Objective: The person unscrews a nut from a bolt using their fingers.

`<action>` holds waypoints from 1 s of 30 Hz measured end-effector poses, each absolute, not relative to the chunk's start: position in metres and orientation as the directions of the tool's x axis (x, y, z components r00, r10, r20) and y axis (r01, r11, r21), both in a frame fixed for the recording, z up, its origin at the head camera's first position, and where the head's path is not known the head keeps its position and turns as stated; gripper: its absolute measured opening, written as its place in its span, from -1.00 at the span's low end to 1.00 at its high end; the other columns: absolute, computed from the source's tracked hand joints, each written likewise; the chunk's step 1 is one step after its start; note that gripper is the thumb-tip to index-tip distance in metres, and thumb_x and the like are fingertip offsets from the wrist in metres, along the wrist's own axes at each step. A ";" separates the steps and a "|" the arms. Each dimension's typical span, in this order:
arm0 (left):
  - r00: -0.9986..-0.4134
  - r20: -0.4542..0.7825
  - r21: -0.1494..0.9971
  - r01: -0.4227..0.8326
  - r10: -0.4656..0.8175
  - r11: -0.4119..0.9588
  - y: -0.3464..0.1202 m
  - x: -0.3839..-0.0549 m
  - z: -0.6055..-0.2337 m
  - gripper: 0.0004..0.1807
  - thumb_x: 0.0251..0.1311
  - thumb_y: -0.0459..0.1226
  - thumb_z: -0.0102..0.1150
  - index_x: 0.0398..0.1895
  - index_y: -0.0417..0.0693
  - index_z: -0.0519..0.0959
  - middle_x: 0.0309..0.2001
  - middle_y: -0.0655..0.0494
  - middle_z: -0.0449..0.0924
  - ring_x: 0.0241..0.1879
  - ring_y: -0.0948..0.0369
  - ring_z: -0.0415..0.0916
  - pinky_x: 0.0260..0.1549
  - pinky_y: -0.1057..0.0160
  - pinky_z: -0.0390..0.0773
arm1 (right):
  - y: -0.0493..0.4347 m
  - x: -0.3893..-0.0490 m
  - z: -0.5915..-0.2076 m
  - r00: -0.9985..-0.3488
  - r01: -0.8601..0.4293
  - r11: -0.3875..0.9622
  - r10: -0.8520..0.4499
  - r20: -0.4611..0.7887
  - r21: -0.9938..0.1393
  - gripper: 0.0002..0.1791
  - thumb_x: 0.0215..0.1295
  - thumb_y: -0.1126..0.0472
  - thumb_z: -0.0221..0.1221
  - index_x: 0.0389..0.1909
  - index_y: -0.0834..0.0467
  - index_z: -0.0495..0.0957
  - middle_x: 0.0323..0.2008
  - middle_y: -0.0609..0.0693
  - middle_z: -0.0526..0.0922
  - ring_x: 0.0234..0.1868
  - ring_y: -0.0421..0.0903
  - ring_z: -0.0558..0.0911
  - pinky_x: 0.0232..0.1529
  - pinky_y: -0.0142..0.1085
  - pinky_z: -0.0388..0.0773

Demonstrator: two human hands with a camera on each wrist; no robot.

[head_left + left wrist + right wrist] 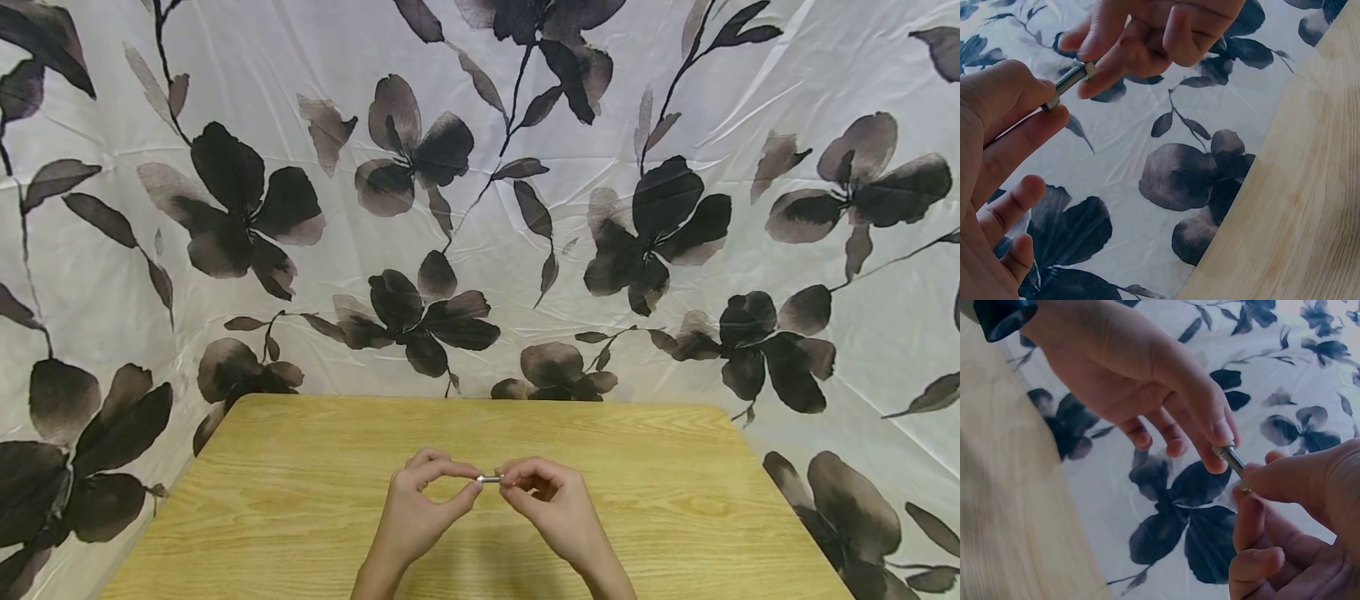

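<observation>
A small metal bolt lies level between both hands, above the tabletop, its threaded shank showing between the fingertips. My left hand pinches one end between thumb and index finger; in the left wrist view that end is a hex piece. A hex nut sits at the bolt's other end, where thumb and index fingertip of my right hand pinch it. The right wrist view shows the right thumb covering most of that end. The remaining fingers of both hands curl loosely away from the bolt.
Below the hands is a light wood-grain table with rounded far corners. A white cloth printed with dark flowers hangs behind it and along both sides. A dark wrist device shows on the left wrist.
</observation>
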State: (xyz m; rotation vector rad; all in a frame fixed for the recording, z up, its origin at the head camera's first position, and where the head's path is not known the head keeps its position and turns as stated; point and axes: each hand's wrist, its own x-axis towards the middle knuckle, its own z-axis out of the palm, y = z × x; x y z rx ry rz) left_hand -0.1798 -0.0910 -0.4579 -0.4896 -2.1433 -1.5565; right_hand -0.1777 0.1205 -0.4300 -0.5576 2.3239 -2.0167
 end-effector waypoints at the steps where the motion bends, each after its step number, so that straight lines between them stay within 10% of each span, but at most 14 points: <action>1: -0.838 0.545 0.795 0.525 0.023 0.305 -0.091 -0.180 -0.458 -0.74 0.05 -0.31 0.58 -0.30 0.33 0.80 -0.31 0.31 0.61 -0.20 0.28 0.49 -0.11 0.18 0.45 | 0.120 -0.178 -0.430 -0.935 -0.258 0.104 -0.276 0.221 -0.961 -0.88 0.32 0.28 0.36 -0.18 0.22 0.71 -0.02 0.20 0.72 -0.20 -0.18 0.70 -0.24 -0.32 0.66; 13: -0.828 0.561 0.784 0.538 0.018 0.311 -0.091 -0.179 -0.457 -0.75 0.05 -0.31 0.58 -0.30 0.30 0.80 -0.30 0.35 0.62 -0.20 0.29 0.52 -0.12 0.19 0.46 | 0.120 -0.180 -0.426 -0.974 -0.153 0.080 -0.182 0.136 -0.985 -0.64 0.48 0.15 0.24 0.21 0.16 0.58 0.03 0.23 0.71 -0.17 -0.08 0.71 -0.35 -0.33 0.58; 30: -0.834 0.550 0.792 0.536 0.036 0.292 -0.090 -0.179 -0.457 -0.77 0.05 -0.30 0.58 -0.30 0.29 0.81 -0.31 0.33 0.62 -0.22 0.22 0.52 -0.12 0.20 0.45 | 0.117 -0.180 -0.430 -0.971 -0.111 0.117 -0.224 0.083 -0.987 -0.68 0.44 0.04 0.28 -0.09 0.25 0.73 -0.33 0.15 0.79 -0.37 -0.15 0.69 -0.42 -0.37 0.54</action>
